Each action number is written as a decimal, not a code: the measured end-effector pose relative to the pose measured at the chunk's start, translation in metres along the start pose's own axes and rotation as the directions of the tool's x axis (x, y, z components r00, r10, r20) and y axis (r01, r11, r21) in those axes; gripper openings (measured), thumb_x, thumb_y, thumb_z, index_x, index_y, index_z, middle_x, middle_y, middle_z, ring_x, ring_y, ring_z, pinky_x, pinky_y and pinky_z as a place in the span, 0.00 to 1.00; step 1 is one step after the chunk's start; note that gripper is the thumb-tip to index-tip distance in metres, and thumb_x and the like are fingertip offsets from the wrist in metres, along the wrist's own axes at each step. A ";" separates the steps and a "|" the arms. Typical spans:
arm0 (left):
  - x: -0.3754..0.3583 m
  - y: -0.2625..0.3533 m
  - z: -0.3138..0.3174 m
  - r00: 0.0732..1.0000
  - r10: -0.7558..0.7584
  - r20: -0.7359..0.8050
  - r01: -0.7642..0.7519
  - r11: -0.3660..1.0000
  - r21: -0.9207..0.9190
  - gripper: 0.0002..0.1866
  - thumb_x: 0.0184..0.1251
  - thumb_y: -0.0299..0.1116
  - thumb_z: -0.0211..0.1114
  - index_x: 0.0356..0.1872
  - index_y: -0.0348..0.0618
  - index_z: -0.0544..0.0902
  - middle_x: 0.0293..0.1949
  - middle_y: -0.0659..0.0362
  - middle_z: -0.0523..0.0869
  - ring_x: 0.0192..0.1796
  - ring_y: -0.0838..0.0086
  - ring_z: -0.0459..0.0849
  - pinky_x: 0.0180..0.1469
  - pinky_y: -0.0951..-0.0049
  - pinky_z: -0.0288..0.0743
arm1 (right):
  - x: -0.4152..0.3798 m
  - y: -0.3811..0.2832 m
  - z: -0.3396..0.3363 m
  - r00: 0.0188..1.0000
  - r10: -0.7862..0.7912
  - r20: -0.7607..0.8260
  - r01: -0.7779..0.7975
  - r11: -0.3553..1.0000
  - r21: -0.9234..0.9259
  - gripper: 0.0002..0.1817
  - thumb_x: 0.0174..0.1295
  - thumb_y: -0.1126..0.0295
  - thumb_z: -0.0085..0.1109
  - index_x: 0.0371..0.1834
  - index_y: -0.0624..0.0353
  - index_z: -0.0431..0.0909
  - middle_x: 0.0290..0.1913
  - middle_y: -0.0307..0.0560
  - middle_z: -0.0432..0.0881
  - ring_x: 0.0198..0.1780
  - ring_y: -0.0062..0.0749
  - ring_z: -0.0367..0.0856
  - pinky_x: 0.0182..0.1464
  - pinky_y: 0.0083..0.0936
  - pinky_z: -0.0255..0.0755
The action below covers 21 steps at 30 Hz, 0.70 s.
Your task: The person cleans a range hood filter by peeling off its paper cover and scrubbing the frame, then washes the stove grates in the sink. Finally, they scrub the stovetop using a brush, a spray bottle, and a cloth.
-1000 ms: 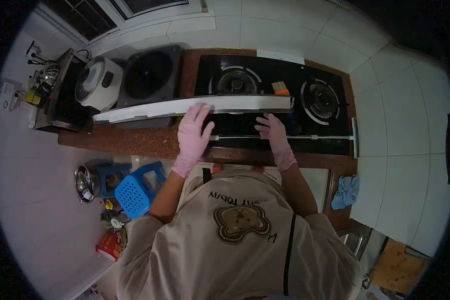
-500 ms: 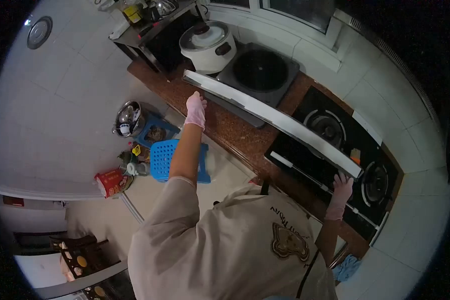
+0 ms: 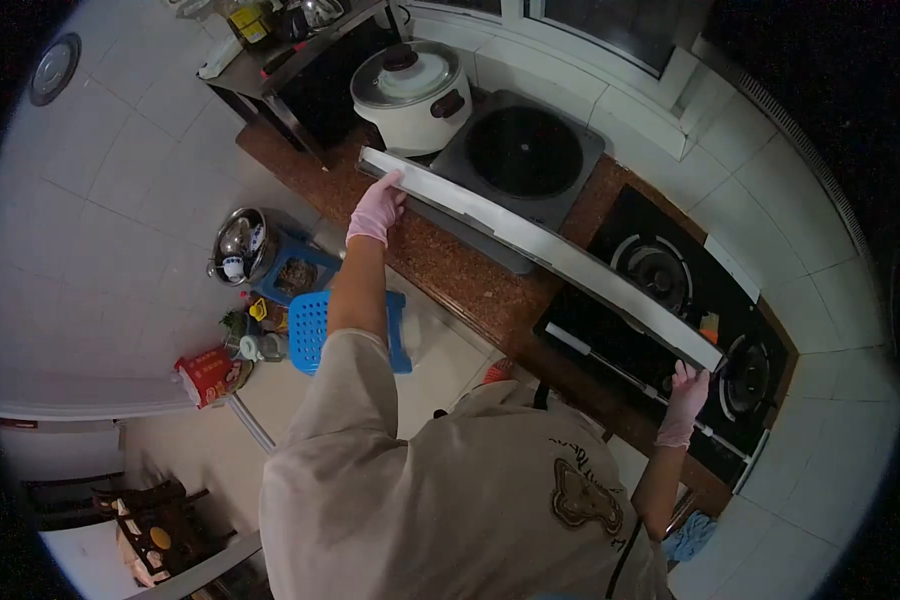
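A long panel with a white upper edge [image 3: 540,240] stands across the counter and stove, its broad face mostly hidden. My left hand [image 3: 378,205], in a pink glove, has its fingers closed over the panel's left end. At the opposite end, my right hand [image 3: 688,385], also gloved in pink, grips the lower corner. A rod with a white handle [image 3: 570,340] lies across the black gas stove [image 3: 610,335], close to my right hand. Just past the panel's right end is a small orange item [image 3: 709,325], partly hidden.
Behind the panel are a white electric pot [image 3: 410,110] with a glass lid and a dark square cooktop [image 3: 520,150]. A blue stool [image 3: 310,330], a metal pot [image 3: 242,250] and a red bag [image 3: 208,375] stand on the floor at left. A window is above the counter.
My left hand has moved up from just below the panel and closed on its left end. My right hand has shifted slightly to its right corner. The view has tilted a little.
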<state>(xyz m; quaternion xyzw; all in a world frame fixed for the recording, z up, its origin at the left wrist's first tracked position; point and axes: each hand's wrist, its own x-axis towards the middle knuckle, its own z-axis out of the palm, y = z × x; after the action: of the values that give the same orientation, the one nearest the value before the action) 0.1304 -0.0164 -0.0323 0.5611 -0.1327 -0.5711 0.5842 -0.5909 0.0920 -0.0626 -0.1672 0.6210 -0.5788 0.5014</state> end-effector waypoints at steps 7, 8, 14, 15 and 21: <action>0.028 -0.025 0.024 0.993 0.115 -0.029 -0.119 0.979 -0.163 0.28 0.57 0.31 0.77 0.58 0.34 0.79 0.53 0.55 0.85 0.57 0.63 0.81 0.65 0.66 0.69 | 0.005 0.003 -0.001 0.999 0.002 -0.034 0.001 0.997 0.071 0.25 0.79 0.49 0.37 0.65 0.52 0.72 0.54 0.39 0.85 0.56 0.34 0.81 0.56 0.33 0.65; 0.038 -0.029 0.023 0.992 0.109 -0.062 -0.119 0.974 -0.192 0.28 0.57 0.30 0.77 0.58 0.33 0.79 0.52 0.54 0.85 0.55 0.63 0.82 0.63 0.66 0.71 | 0.015 0.009 -0.011 0.999 -0.001 -0.036 0.003 0.997 0.072 0.25 0.79 0.49 0.37 0.65 0.52 0.72 0.54 0.39 0.85 0.56 0.34 0.81 0.56 0.33 0.65; 0.048 -0.035 0.029 0.982 0.107 -0.155 -0.143 0.959 -0.246 0.25 0.57 0.29 0.77 0.55 0.33 0.80 0.49 0.53 0.86 0.49 0.62 0.85 0.55 0.64 0.78 | 0.008 0.006 -0.004 0.997 0.006 -0.083 -0.001 0.998 0.065 0.24 0.78 0.49 0.39 0.64 0.51 0.73 0.48 0.36 0.85 0.53 0.34 0.83 0.52 0.30 0.66; 0.043 -0.032 0.029 0.984 0.101 -0.144 -0.131 0.967 -0.216 0.25 0.57 0.29 0.77 0.56 0.33 0.80 0.50 0.53 0.86 0.50 0.62 0.84 0.56 0.64 0.78 | 0.005 0.004 -0.002 0.996 0.005 -0.095 0.002 0.998 0.069 0.24 0.78 0.49 0.39 0.64 0.51 0.73 0.50 0.37 0.85 0.53 0.34 0.83 0.53 0.30 0.66; 0.006 -0.012 0.003 0.993 0.114 -0.035 -0.118 0.975 -0.186 0.29 0.64 0.49 0.70 0.64 0.53 0.76 0.57 0.62 0.83 0.58 0.67 0.79 0.55 0.64 0.69 | 0.003 -0.006 -0.006 0.998 0.056 -0.020 -0.053 0.992 0.113 0.25 0.77 0.49 0.40 0.68 0.52 0.71 0.59 0.42 0.83 0.57 0.38 0.83 0.55 0.33 0.69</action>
<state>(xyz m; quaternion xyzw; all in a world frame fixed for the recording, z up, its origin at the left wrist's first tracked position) 0.1237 -0.0194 -0.0444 0.5016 -0.1038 -0.5393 0.6684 -0.5991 0.0915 -0.0596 -0.1152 0.5977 -0.6007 0.5183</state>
